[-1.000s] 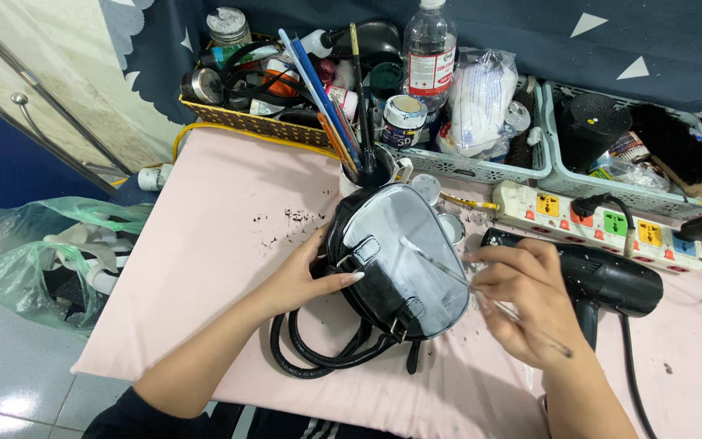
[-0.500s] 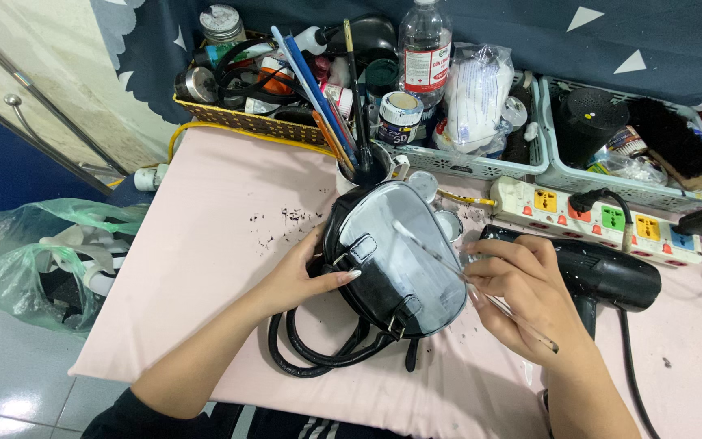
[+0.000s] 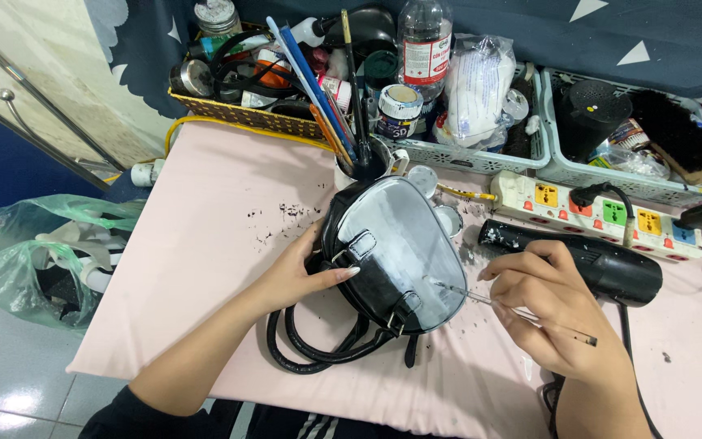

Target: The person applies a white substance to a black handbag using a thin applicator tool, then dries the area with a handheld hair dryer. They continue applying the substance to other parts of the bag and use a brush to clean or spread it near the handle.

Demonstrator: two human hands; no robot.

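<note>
Left hand (image 3: 298, 280) fingers flat on one black handbag (image 3: 396, 252) (two handles), right hand (image 3: 550, 313) pinching one thin brush (image 3: 513, 307).

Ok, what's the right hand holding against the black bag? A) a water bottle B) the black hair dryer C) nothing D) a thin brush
D: the right hand grips a thin brush with its tip on the bag, while the left hand steadies the bag and the hair dryer lies on the table behind.
</note>
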